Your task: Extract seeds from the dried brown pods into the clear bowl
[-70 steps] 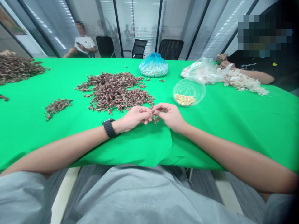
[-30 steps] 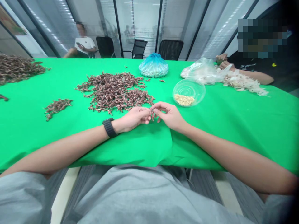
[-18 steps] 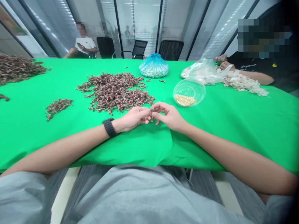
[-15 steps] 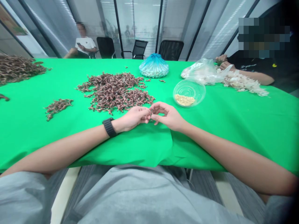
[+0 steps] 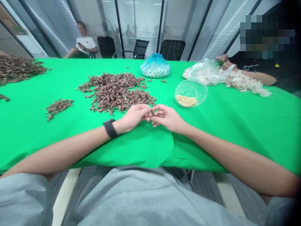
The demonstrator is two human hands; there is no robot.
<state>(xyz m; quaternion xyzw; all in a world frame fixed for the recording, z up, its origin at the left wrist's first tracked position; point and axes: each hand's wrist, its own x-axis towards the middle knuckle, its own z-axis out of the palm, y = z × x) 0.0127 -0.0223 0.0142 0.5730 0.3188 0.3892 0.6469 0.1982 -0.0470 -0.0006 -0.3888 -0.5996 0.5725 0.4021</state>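
Two hands meet at the near edge of the green tablecloth [image 5: 235, 125], just in front of the big pile of brown pods [image 5: 117, 91]. The left hand [image 5: 134, 116], with a black watch [image 5: 110, 128] on its wrist, and the right hand [image 5: 166, 118] press their fingertips together around one small brown pod [image 5: 149, 117]. The pod is held just above the cloth and is mostly hidden by the fingers, so its shape is hard to tell. Beyond the right hand and a little to its right stands a clear plastic bowl [image 5: 199, 88] with a thin layer of pale seeds [image 5: 186, 100]. A tied blue bag [image 5: 155, 66] sits behind the pile, and a smaller heap of pods [image 5: 58, 106] lies well to the left. At the far right a co-worker's hands [image 5: 224, 62] rest by a clear bag [image 5: 203, 72] and white husks [image 5: 246, 84].
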